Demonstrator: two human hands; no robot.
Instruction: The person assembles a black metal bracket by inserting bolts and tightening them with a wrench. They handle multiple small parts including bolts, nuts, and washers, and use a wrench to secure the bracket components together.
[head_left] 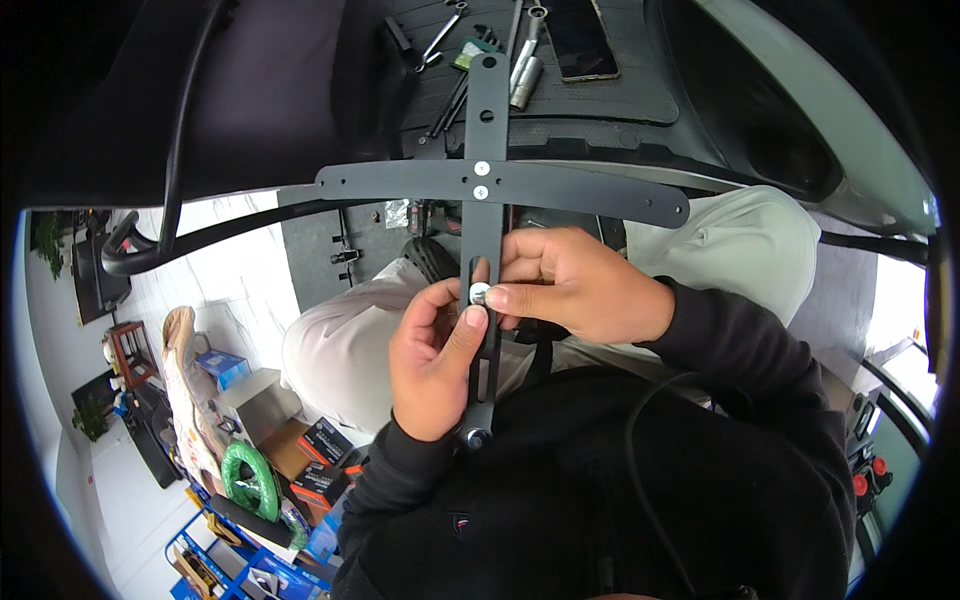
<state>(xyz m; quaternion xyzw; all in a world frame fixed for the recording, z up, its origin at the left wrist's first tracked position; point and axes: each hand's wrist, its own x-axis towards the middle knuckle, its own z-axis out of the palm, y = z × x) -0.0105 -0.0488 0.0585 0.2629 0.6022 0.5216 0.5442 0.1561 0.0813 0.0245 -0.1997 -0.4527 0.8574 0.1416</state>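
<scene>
A black metal bracket (486,110) in the form of a cross lies over my lap: one long straight bar and a curved crossbar (560,190) joined by two silver screws (481,180). My left hand (432,362) grips the lower part of the long bar, thumb pressed near a small silver bolt (479,293). My right hand (570,285) pinches that bolt against the bar with thumb and forefinger. A further bolt (476,437) sits at the bar's bottom end.
On the dark ribbed mat ahead lie wrenches (443,32), silver sockets (525,70) and a dark phone (578,38). To the lower left are cardboard boxes (318,440), a green coil of hose (248,478) and blue shelving (240,570). A black cable (180,130) hangs at left.
</scene>
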